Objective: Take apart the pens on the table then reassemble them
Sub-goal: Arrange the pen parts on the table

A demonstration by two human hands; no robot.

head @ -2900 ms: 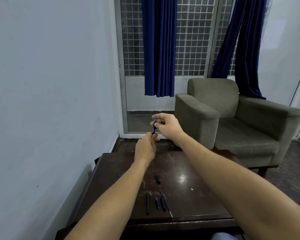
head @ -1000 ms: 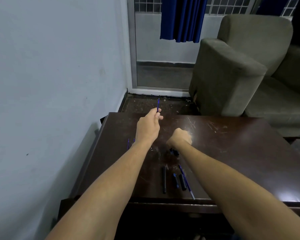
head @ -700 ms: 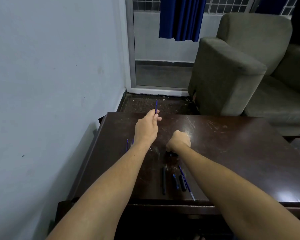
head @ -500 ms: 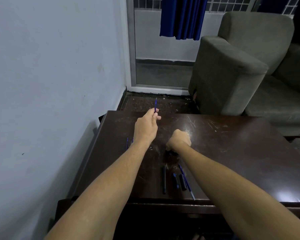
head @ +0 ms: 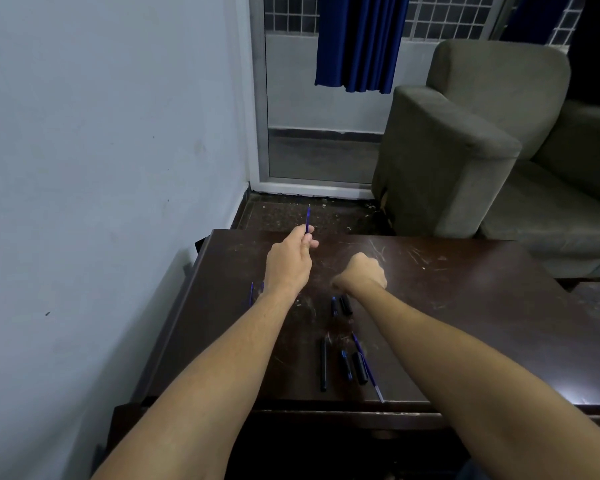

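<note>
Dim, bluish indoor light, low contrast. Bright glare patch on the table [head: 465, 306] edge far right of the right hand [head: 362, 275] fingers; fainter sheen just beyond them. Soft shadow on the wall [head: 101, 168] left of the left hand [head: 290, 263]. Wide-angle bending at edges; forearms stretched. Small parts soft, slightly noisy.

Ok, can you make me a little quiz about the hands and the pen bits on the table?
1. True or false: the left hand pinches a thin blue refill pointing up.
2. The right hand is: A) a closed fist over the table, B) open flat, C) on the armchair.
3. Fill in: just behind the right wrist lie a blue piece and a black ____.

Key: 1 true; 2 A; 3 cap, though it is small and dim.
</note>
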